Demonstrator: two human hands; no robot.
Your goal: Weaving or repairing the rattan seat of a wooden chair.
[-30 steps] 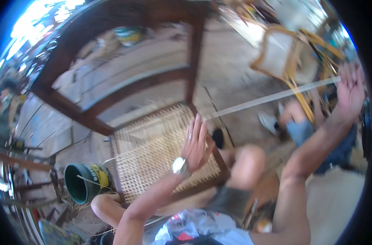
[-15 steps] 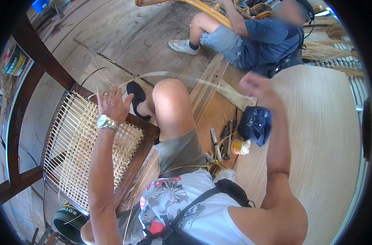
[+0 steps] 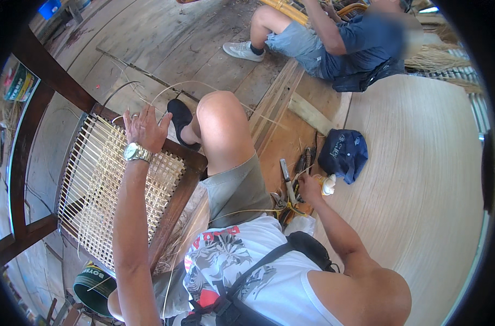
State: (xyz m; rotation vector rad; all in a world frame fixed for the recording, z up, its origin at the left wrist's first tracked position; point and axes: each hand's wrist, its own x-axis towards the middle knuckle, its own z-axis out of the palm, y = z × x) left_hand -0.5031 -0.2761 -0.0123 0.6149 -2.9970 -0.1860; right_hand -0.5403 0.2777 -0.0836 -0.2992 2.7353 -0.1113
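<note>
A dark wooden chair frame [image 3: 192, 156] lies tilted at my left, its seat a half-woven cane panel [image 3: 109, 195]. My left hand [image 3: 147, 130], with a watch at the wrist, rests over the seat's upper rail, fingers stretched and thumb apart. From beside its fingers a pale cane strand [image 3: 196, 82] arcs rightward, loose, past my knee. My right hand [image 3: 311, 188] is down among several hand tools on the board, fingers closed at a thin tool whose kind is hidden. Nearby lie a flat light-bladed tool [image 3: 286, 173], pliers [image 3: 279, 201] and a small white-topped bottle [image 3: 329, 185].
A navy cloth cap or pouch [image 3: 342, 156] lies on the pale wood-grain panel [image 3: 416, 185] at right. A short board [image 3: 311, 114] lies beyond the tools. A co-worker [image 3: 326, 43] sits at the far right with yellow cane poles. A green bucket [image 3: 92, 290] stands below the chair.
My right hand has dropped from the strand's far end, raised at right, down to the tools. The strand has slackened into a loose arc. My left hand stays at the rail.
</note>
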